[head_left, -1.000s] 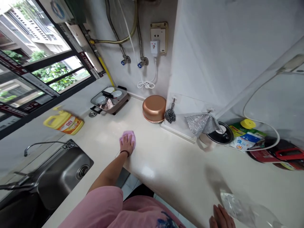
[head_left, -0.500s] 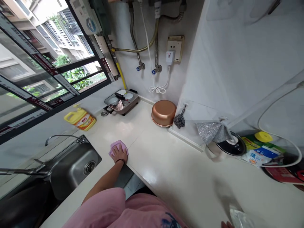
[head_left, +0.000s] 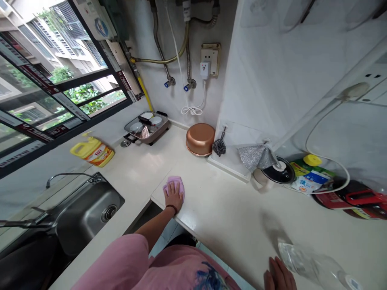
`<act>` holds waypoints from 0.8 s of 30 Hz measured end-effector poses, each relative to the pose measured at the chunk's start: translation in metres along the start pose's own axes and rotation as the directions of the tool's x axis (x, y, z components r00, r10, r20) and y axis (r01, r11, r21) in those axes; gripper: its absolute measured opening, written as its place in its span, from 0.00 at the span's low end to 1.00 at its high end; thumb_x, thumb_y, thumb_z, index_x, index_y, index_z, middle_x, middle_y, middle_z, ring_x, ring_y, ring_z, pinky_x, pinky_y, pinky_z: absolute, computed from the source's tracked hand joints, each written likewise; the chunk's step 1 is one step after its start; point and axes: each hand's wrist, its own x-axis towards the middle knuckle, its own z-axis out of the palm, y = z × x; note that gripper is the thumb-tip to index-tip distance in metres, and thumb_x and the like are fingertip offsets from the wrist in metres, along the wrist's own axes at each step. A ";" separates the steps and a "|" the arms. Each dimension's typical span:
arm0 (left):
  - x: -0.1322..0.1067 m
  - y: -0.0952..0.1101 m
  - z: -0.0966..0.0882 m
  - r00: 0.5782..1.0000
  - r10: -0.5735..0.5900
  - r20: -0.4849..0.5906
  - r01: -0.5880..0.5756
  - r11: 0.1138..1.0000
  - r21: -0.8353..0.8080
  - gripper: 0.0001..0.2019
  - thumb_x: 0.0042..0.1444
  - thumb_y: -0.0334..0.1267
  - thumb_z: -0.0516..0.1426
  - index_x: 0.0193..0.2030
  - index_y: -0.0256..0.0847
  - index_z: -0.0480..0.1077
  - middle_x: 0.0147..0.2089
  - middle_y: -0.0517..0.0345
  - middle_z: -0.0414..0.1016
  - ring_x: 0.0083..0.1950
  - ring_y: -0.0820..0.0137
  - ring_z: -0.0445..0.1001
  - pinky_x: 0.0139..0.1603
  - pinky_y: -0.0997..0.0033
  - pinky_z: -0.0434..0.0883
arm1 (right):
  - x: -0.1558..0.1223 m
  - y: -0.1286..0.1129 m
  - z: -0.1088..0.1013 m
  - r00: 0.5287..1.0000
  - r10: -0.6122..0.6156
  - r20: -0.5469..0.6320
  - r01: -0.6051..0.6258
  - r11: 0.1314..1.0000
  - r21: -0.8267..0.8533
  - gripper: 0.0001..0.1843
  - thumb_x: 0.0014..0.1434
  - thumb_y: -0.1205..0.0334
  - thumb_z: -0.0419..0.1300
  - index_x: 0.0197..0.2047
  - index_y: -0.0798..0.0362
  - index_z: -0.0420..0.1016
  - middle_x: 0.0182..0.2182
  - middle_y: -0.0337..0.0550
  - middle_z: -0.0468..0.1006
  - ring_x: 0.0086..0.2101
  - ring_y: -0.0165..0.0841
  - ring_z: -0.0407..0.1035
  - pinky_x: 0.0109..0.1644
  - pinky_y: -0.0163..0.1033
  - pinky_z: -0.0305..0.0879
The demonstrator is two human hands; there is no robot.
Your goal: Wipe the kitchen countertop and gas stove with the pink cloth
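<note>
My left hand [head_left: 173,196] presses down on a folded pink cloth [head_left: 178,181] on the white countertop [head_left: 211,209], near its front edge by the inner corner. The fingers stretch over the cloth, some of which sticks out past them. At the bottom edge, my right hand [head_left: 279,276] shows only in part, fingers stretched out over the counter. Just beside it is a clear plastic container [head_left: 314,262], like a bottle; whether the fingers touch it I cannot tell.
A steel sink [head_left: 87,217] with a faucet lies left. Behind stand a yellow detergent jug [head_left: 93,151], an electric pan [head_left: 146,128] and a copper-coloured pot [head_left: 200,139]. A steel scrubber [head_left: 219,147] and silver cloth [head_left: 255,156] hang by a rice cooker [head_left: 279,171] and bags [head_left: 313,179].
My left hand has slid the pink cloth to the right along the counter. More of my right hand and the clear container has come into view as the camera turned right.
</note>
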 end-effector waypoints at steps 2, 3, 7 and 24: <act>-0.011 0.017 0.008 0.995 0.098 0.000 -0.098 0.995 0.002 0.32 0.72 0.46 0.44 0.80 0.44 0.49 0.83 0.45 0.40 0.83 0.49 0.36 0.79 0.35 0.43 | -0.005 0.001 0.002 1.000 0.001 0.013 -0.001 1.000 -0.011 0.36 0.66 0.47 0.53 0.75 0.44 0.57 0.67 0.56 0.69 0.60 0.60 0.69 0.62 0.71 0.67; -0.016 0.026 0.012 0.989 0.145 -0.003 -0.145 0.989 0.004 0.32 0.71 0.46 0.44 0.80 0.45 0.49 0.83 0.46 0.40 0.83 0.50 0.36 0.79 0.36 0.43 | -0.007 0.001 0.003 1.000 0.008 0.016 -0.008 1.000 -0.016 0.36 0.66 0.48 0.53 0.75 0.44 0.57 0.67 0.56 0.69 0.60 0.60 0.69 0.63 0.71 0.66; -0.036 0.055 0.030 0.943 0.334 -0.014 -0.334 0.943 0.017 0.33 0.70 0.47 0.47 0.80 0.47 0.50 0.83 0.47 0.42 0.83 0.50 0.38 0.79 0.37 0.40 | -0.008 -0.005 0.001 0.999 0.042 0.032 -0.041 0.999 -0.030 0.35 0.67 0.49 0.54 0.75 0.45 0.57 0.68 0.56 0.68 0.62 0.57 0.68 0.66 0.69 0.64; -0.006 0.092 0.032 0.848 0.526 0.062 -0.529 0.846 0.062 0.31 0.71 0.45 0.46 0.80 0.47 0.52 0.83 0.48 0.44 0.83 0.52 0.40 0.79 0.37 0.44 | -0.002 -0.025 -0.004 0.985 0.169 0.044 -0.168 0.986 -0.023 0.28 0.69 0.54 0.52 0.70 0.48 0.66 0.66 0.54 0.72 0.64 0.51 0.67 0.70 0.68 0.60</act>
